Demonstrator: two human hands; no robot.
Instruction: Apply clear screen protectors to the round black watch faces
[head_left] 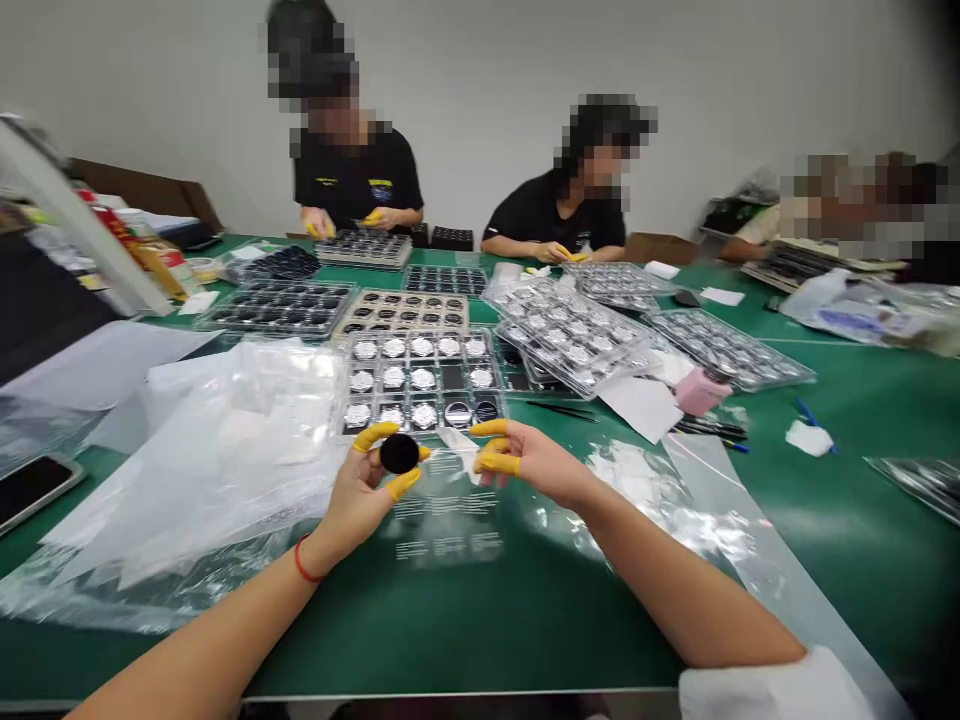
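My left hand (pixel 354 505), with yellow finger cots on its fingertips, grips a round black disc (pixel 399 454) by its edge. Pinched in my right hand (pixel 541 462), which also wears yellow finger cots, is a small white wipe (pixel 463 456) that hangs just right of the disc, apart from it. Directly beyond both hands lies a clear plastic tray (pixel 411 392) whose pockets hold silvery round pieces; a few pockets in it look dark. Under the hands, a transparent sheet with white print (pixel 450 545) rests on the green table (pixel 540 640).
Clear bags and white sheets (pixel 225 450) cover the left side, near a phone (pixel 37 490). Stacked trays (pixel 574 335), tweezers (pixel 562 410) and a pink bottle (pixel 703 390) lie to the right. Two co-workers (pixel 360 180) (pixel 562 210) handle pieces across the table.
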